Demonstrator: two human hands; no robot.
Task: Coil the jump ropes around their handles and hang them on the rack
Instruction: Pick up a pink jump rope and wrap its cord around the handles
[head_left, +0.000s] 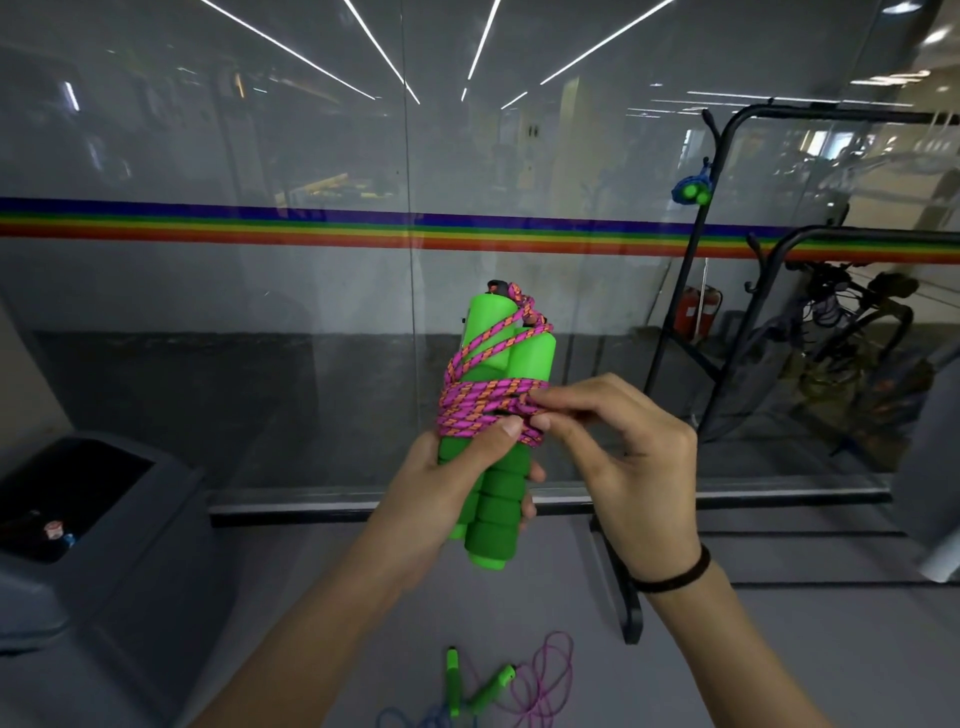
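at far left, a grey bin (98, 525), open-topped, well apart from the work. centre frame, left hand (441, 499) wrapped around the lower, ribbed foam end of the paired green handles (493, 457), thumb pressed up against the bottom edge of the coil, fingers curled round the far side; clamped firmly on the handles, held upright and slightly tilted. around the middle of the handles, the pink-and-orange braided rope (488, 410), wound in many tight turns, with a couple of looser diagonal strands climbing to a small knot-like bunch at the top caps. just right of the coil, right hand (618, 462) pinching the rope's end against the wraps, fingertips (540, 402) closed on the braid, apparently tucking it under. likely light and easy to carry; foam soft and grippy, braid limp and prone to slackening if released, so best held by the foam below the coil with a thumb pinning the wraps. down on the floor near the bottom edge, further ropes (545, 670) with green handles, loose and uncoiled. at right, the black rack (691, 270), with one coiled blue rope bundle (693, 189) hanging on a hook, well apart from the hands.
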